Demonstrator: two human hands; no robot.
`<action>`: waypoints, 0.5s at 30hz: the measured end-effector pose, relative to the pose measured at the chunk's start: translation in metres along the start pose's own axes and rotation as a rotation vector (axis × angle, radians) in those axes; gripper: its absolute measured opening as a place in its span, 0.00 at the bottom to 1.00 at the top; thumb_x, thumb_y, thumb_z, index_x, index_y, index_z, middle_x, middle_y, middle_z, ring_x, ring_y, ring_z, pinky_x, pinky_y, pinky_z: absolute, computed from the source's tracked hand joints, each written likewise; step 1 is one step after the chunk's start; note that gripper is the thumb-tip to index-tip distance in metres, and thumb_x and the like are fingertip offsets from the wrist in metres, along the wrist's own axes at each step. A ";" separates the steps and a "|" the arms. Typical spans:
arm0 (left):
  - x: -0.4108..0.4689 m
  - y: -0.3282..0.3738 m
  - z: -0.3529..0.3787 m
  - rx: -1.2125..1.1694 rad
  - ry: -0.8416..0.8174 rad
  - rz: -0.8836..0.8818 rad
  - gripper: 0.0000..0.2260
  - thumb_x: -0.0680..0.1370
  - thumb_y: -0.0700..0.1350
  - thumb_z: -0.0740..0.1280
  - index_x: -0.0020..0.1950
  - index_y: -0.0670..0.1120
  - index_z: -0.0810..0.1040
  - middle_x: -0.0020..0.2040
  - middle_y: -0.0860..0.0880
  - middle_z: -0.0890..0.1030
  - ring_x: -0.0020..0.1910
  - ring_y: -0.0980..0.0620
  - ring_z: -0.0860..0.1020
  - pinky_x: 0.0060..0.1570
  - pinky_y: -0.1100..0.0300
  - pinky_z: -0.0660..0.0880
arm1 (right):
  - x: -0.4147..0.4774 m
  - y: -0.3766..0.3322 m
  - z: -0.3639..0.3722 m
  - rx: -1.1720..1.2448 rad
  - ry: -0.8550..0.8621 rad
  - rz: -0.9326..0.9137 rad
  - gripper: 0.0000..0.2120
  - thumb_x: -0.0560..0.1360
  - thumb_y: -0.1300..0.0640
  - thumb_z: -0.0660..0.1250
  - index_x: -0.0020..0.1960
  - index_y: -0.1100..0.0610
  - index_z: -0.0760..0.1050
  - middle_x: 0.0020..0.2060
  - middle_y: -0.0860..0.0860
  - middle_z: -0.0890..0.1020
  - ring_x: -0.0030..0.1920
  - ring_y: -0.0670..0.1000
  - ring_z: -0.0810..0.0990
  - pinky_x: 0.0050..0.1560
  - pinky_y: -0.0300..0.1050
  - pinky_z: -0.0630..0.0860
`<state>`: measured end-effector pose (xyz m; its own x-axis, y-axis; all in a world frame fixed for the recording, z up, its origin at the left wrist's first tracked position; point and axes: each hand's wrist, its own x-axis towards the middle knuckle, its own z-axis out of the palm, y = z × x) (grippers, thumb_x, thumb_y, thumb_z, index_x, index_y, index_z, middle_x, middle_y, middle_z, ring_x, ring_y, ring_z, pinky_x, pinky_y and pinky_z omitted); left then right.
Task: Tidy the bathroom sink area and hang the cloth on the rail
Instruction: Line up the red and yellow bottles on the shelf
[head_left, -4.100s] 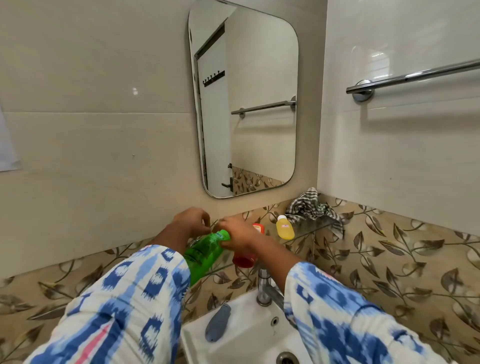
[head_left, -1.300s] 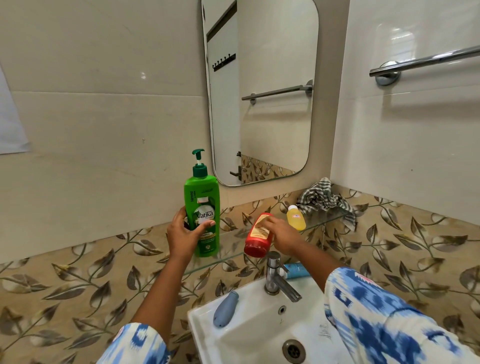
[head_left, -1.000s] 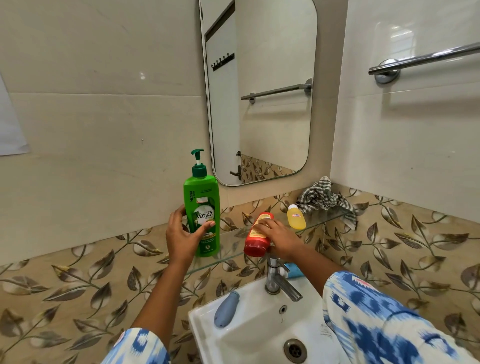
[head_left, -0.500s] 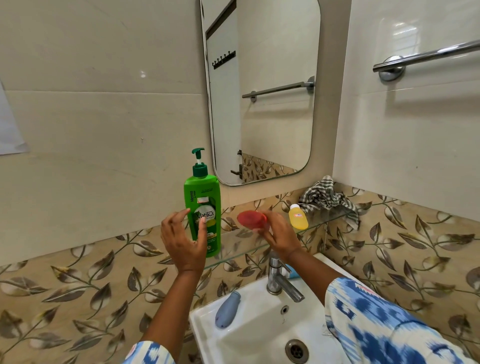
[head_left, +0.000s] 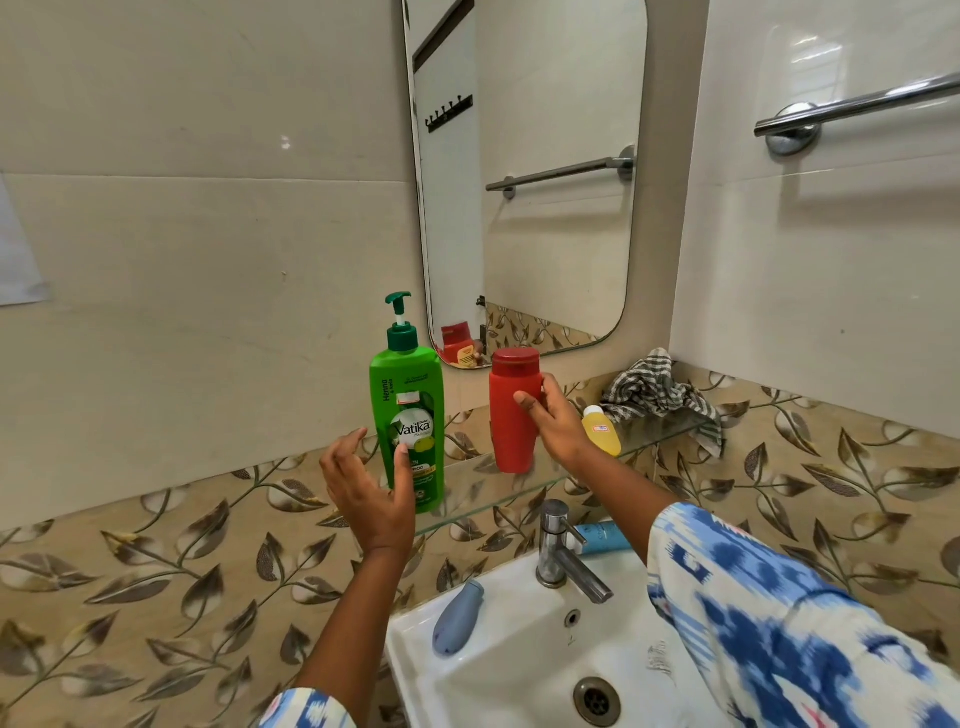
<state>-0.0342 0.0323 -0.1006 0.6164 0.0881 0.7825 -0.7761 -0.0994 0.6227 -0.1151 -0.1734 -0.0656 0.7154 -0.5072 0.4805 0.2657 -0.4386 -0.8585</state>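
A tall green pump bottle (head_left: 409, 415) stands upright on the glass shelf (head_left: 654, 439). My left hand (head_left: 371, 493) hovers just in front of it, fingers spread, holding nothing. A red bottle (head_left: 511, 410) stands upright on the shelf to the right, with my right hand (head_left: 556, 423) wrapped around its side. A small yellow bottle (head_left: 601, 430) lies behind that hand. A crumpled checked cloth (head_left: 657, 389) sits at the shelf's right end in the corner. A chrome towel rail (head_left: 857, 106) is mounted high on the right wall.
A white sink (head_left: 524, 639) with a chrome tap (head_left: 558, 551) lies below the shelf. A grey-blue tube (head_left: 458, 616) rests on the sink's left rim, a blue tube (head_left: 602, 538) behind the tap. A mirror (head_left: 524, 171) hangs above the shelf.
My left hand has let go of the green bottle, which now stands alone. My right hand has turned the red bottle from lying tilted to upright on the shelf.
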 end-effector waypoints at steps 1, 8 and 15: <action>0.000 0.000 0.000 0.001 0.001 -0.004 0.21 0.73 0.52 0.63 0.58 0.38 0.69 0.53 0.36 0.71 0.50 0.40 0.71 0.47 0.39 0.73 | 0.001 0.000 0.000 0.004 -0.002 0.003 0.11 0.78 0.51 0.61 0.59 0.51 0.67 0.48 0.44 0.78 0.50 0.45 0.77 0.51 0.41 0.75; -0.006 0.004 0.003 0.059 0.051 0.103 0.15 0.73 0.49 0.64 0.54 0.41 0.70 0.49 0.35 0.74 0.50 0.43 0.71 0.49 0.47 0.71 | -0.004 -0.002 0.005 0.058 0.001 0.029 0.17 0.79 0.51 0.59 0.65 0.55 0.65 0.51 0.46 0.77 0.50 0.41 0.77 0.46 0.33 0.77; -0.022 0.031 0.022 -0.048 -0.243 0.282 0.10 0.74 0.45 0.64 0.53 0.42 0.74 0.48 0.42 0.75 0.37 0.57 0.72 0.40 0.71 0.70 | -0.014 0.004 0.004 0.018 0.004 0.068 0.14 0.79 0.51 0.59 0.62 0.55 0.67 0.51 0.51 0.78 0.54 0.52 0.77 0.52 0.47 0.76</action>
<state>-0.0684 0.0051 -0.0985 0.3866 -0.1745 0.9056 -0.9217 -0.0395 0.3858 -0.1220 -0.1649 -0.0762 0.7297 -0.5383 0.4216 0.2285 -0.3892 -0.8924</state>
